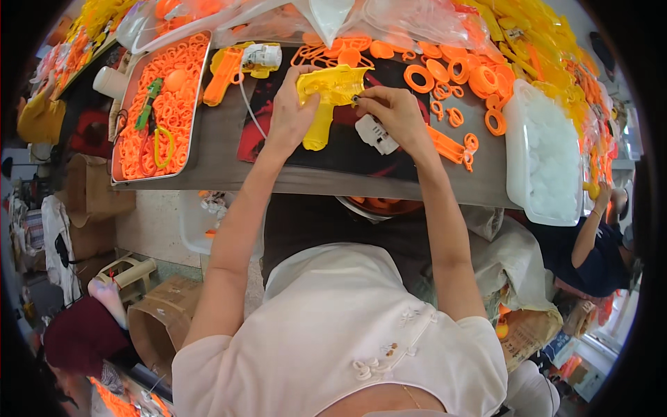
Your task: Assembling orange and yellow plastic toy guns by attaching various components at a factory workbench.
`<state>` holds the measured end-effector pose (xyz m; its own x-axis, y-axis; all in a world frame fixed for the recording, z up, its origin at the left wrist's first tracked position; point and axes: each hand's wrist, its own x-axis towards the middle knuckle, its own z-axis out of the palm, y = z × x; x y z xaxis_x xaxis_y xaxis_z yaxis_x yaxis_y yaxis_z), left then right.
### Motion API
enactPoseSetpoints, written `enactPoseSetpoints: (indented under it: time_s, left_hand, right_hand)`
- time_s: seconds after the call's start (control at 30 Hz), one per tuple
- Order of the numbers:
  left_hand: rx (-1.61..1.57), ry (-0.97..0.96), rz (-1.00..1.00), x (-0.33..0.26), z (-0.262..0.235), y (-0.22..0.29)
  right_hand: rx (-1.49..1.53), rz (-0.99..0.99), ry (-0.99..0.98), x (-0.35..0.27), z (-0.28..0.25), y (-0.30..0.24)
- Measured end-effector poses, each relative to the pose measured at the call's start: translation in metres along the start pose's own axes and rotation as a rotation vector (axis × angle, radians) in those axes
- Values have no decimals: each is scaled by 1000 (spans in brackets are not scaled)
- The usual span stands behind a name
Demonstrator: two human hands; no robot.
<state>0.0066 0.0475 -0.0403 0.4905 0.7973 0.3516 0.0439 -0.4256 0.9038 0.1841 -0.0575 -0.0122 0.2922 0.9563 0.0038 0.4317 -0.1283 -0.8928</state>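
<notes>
My left hand (289, 115) is closed around the left side of a yellow plastic toy gun half-shell (321, 124), its hollow inside facing up and its grip pointing toward me. At the shell's right edge, my right hand (399, 118) pinches a small dark part (356, 99) between thumb and fingertips; its exact kind is too small to tell. A white plastic mechanism block (376, 133) lies on the dark red-patterned mat (306, 154), just below my right hand. Beside it to the right rests a long orange plastic piece (446, 146).
A metal tray (203, 90) of small orange parts holds green-handled snips (148, 108) at left. Near it sits an orange-and-yellow toy gun (224, 75) with a white block. Orange rings (483, 82) and a white tub (517, 153) stand right. Another person's arm (590, 222) shows far right.
</notes>
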Motion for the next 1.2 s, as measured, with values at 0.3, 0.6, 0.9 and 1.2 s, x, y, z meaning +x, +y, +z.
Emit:
enactPoseSetpoints:
  time_s: [0.3, 0.6, 0.9, 1.2]
  left_hand:
    - [194, -97, 46, 12, 0, 18]
    - [318, -109, 126, 10, 8, 42]
    - [466, -100, 198, 2, 24, 53]
    - [220, -170, -177, -4, -6, 14]
  right_hand:
    - [-187, -138, 86, -7, 3, -3]
    - [-328, -204, 101, -2, -3, -10]
    - [-270, -154, 103, -1, -5, -2]
    - [-360, 18, -65, 2, 7, -21]
